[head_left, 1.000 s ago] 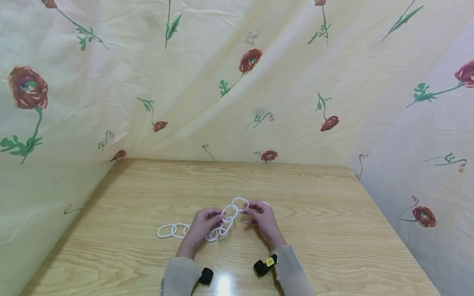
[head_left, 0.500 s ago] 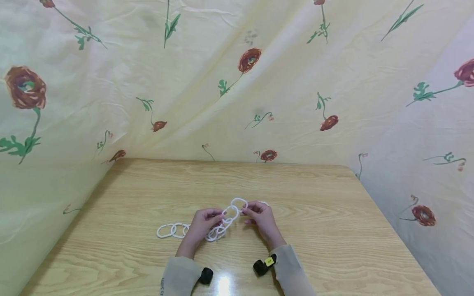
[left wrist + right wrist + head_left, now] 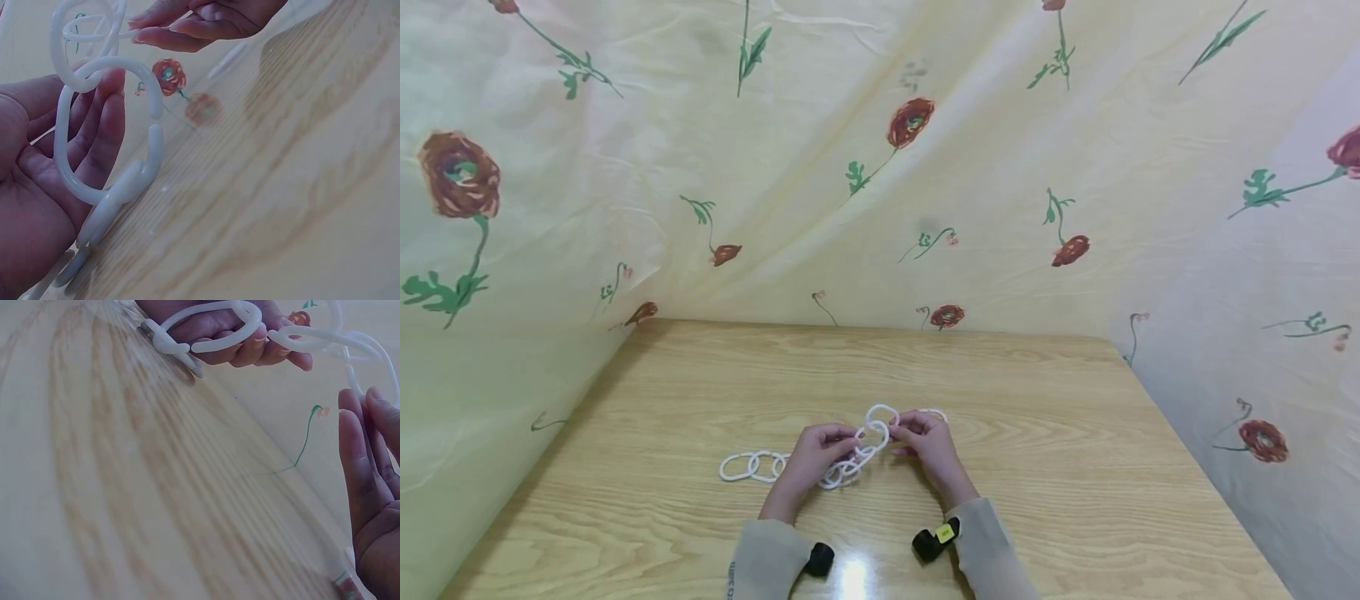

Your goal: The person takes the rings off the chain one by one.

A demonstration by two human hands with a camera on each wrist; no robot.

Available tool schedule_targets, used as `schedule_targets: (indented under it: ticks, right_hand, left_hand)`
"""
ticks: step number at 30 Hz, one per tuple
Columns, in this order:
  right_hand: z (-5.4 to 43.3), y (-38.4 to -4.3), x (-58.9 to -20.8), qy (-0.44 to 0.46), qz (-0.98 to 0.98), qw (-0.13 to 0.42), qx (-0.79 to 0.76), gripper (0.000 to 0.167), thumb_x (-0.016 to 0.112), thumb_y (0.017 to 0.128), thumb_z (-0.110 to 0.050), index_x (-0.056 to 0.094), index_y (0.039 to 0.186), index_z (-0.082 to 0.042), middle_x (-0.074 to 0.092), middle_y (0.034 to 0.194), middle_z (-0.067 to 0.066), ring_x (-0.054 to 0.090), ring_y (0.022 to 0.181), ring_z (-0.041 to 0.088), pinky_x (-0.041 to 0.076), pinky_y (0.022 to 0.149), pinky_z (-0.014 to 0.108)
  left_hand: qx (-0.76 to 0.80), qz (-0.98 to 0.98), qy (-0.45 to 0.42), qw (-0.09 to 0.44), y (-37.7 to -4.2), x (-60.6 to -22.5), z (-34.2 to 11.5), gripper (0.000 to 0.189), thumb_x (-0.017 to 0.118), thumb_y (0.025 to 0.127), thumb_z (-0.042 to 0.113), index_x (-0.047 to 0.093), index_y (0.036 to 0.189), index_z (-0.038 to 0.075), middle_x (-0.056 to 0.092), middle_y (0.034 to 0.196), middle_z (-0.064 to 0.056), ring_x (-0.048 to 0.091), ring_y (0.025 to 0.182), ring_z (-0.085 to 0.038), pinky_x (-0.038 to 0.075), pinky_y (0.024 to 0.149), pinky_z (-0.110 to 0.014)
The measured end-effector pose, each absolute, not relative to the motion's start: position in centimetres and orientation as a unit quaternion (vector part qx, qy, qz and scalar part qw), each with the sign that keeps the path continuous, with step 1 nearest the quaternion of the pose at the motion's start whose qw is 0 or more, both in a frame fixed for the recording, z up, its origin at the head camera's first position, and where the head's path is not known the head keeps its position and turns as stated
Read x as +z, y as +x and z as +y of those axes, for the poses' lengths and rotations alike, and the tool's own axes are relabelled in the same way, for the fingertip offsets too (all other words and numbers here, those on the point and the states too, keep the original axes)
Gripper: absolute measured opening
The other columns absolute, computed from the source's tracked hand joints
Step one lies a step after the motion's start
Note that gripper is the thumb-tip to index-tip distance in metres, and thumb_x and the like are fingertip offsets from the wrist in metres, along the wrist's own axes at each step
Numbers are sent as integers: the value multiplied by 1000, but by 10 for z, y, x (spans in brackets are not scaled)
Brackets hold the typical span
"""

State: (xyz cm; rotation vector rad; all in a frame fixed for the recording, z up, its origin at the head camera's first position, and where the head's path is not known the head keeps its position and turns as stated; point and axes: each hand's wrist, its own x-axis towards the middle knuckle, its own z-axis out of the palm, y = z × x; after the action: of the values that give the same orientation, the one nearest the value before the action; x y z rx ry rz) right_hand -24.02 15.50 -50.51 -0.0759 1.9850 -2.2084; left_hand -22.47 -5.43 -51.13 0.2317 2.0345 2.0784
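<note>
A chain of white plastic oval links [image 3: 735,479] runs under and between the two hands in the head view. With thumb and fingertips, my left hand [image 3: 808,460] pinches one link near the middle. Facing it, my right hand [image 3: 934,443] pinches the neighbouring raised link [image 3: 880,407] between thumb and forefinger. In the left wrist view, an upright link [image 3: 61,144] beside the left palm has a narrow split in its side. The right wrist view shows the right fingertips [image 3: 373,394] at a link, with part of the chain hidden by the fingers.
One more white link [image 3: 934,411] shows on the table just behind the right hand. The wood-grain table [image 3: 1075,467] extends around both hands. Flower-patterned cloth [image 3: 820,167] hangs behind it and along both sides. Black cameras [image 3: 928,546] sit at the wrists.
Both hands keep their pinch on the chain. The links between them have turned and drawn slightly together, and the raised link sits a little lower. The left hand has shifted slightly right.
</note>
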Motion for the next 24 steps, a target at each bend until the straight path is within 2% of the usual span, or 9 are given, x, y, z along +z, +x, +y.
schedule_targets:
  ticks: [4, 10, 16, 24]
  right_hand:
    - [154, -240, -505, -25, 666, 85, -741, 9, 64, 87, 4, 67, 95, 1, 70, 78, -8, 68, 75, 7, 60, 63, 23]
    - [154, -239, -506, -33, 665, 94, -741, 12, 61, 89, 6, 66, 93, -4, 71, 78, -9, 68, 75, 6, 59, 64, 21]
    - [153, -238, -505, -45, 663, 100, -741, 9, 59, 90, 5, 63, 96, 1, 71, 77, -9, 69, 73, 6, 58, 63, 19]
    - [152, -238, -506, -47, 663, 101, -740, 10, 59, 90, 4, 64, 94, -4, 72, 76, -8, 69, 72, 7, 57, 62, 19]
  left_hand:
    - [703, 696, 87, 113, -225, -512, -54, 27, 63, 92, 5, 62, 112, -13, 71, 94, -16, 66, 73, -5, 57, 70, -18]
    - [704, 692, 109, 117, -224, -511, -53, 28, 63, 92, 6, 62, 112, -14, 72, 92, -11, 65, 73, -4, 56, 70, -17]
    - [704, 690, 121, 117, -223, -510, -53, 28, 62, 93, 4, 61, 112, -16, 71, 89, -9, 65, 72, -4, 56, 69, -16]
    - [705, 688, 130, 114, -224, -512, -52, 29, 62, 92, 4, 60, 111, -18, 71, 88, -8, 65, 71, -2, 56, 68, -15]
